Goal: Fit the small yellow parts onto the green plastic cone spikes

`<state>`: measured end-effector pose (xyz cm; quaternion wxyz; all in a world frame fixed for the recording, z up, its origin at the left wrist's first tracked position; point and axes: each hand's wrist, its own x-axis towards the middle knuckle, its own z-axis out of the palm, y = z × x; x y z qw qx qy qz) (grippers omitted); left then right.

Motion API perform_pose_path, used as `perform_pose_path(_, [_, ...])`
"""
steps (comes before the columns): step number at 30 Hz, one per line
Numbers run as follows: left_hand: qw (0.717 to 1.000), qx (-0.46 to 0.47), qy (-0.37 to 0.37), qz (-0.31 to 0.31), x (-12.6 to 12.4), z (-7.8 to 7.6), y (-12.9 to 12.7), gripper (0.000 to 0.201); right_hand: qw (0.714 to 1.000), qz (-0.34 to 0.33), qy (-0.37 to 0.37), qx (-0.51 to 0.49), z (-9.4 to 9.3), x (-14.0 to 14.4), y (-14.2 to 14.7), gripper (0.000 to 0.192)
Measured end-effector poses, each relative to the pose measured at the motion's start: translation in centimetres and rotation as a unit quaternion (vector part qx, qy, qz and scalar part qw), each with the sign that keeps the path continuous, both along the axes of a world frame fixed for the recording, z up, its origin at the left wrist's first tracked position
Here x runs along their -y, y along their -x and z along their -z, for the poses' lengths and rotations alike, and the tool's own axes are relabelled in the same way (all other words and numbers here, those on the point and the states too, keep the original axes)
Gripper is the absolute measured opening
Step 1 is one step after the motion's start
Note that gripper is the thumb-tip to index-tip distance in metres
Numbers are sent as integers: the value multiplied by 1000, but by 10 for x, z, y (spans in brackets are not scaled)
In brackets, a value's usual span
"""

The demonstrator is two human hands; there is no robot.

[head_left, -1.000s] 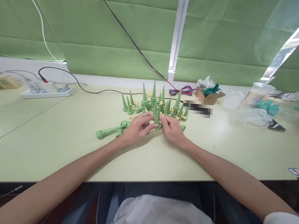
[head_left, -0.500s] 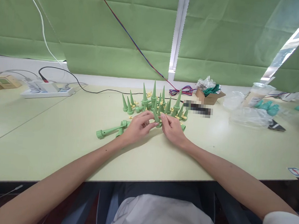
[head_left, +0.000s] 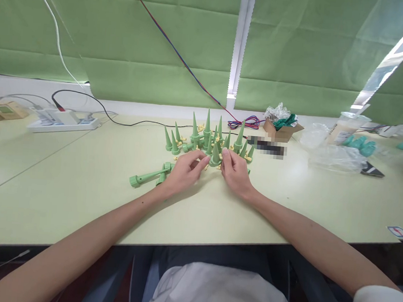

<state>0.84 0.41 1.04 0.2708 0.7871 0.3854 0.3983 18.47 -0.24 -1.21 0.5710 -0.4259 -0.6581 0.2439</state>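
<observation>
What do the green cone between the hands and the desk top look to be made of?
Green cone: probably moulded plastic, matte, with uniform colour and a crisp rim. Desk top: likely laminate board, a smooth pale green surface with a faint sheen; its core is not visible.

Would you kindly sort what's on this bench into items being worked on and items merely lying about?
In hand: green cone between left hand and right hand; standing cones; long green spike.
Lying about: power strip; cardboard box; plastic bags.
</observation>
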Motion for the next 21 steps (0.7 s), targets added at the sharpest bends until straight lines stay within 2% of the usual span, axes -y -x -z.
perform_pose_path(7, [988, 25, 145, 41, -1, 3, -1, 63, 999, -24, -6, 22, -1, 2, -1, 47])
perform_pose_path(14, [980, 41, 186, 59, 0, -1, -3, 65, 997, -56, -16, 41, -3, 5, -1, 46])
perform_pose_path(21, [974, 62, 208, 65, -2, 0, -2, 61, 996, -62, -20, 54, -4, 5, 0, 47])
